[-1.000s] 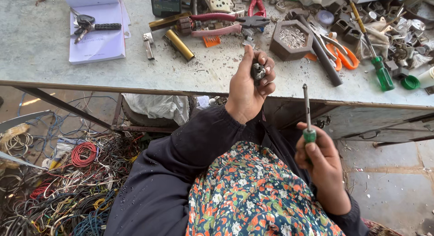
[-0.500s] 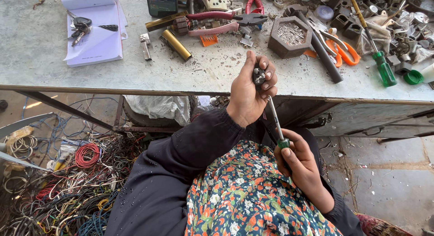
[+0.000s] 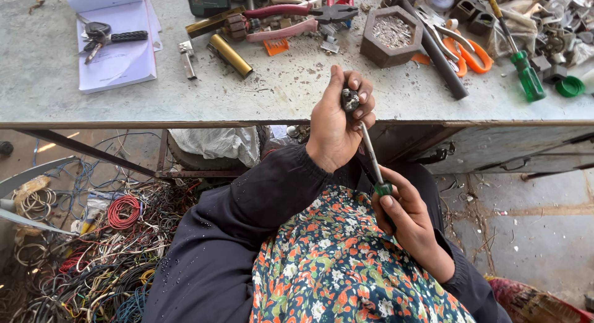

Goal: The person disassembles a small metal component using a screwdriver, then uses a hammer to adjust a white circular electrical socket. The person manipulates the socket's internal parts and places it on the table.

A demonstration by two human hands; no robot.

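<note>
The right hand (image 3: 408, 215), gripping the screwdriver (image 3: 373, 159), has brought its tip up into the small metal part (image 3: 350, 100) clenched in the left hand (image 3: 337, 122), so turning can begin.

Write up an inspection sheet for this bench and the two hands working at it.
Surface: grey worktable, dusty, scattered with grit.
Job's things: small metal part in the left hand; screwdriver with green handle, tip at the part.
Clutter: notepad with keys on it, brass tube, red-handled pliers, hexagonal tray of small bits, orange scissors, second green screwdriver.
Grippers: left hand closed on the part; right hand closed on the screwdriver handle.
Cables: tangled wire heap on the floor, red coil among it.
Surroundings: concrete floor; white sack under the table.
</note>
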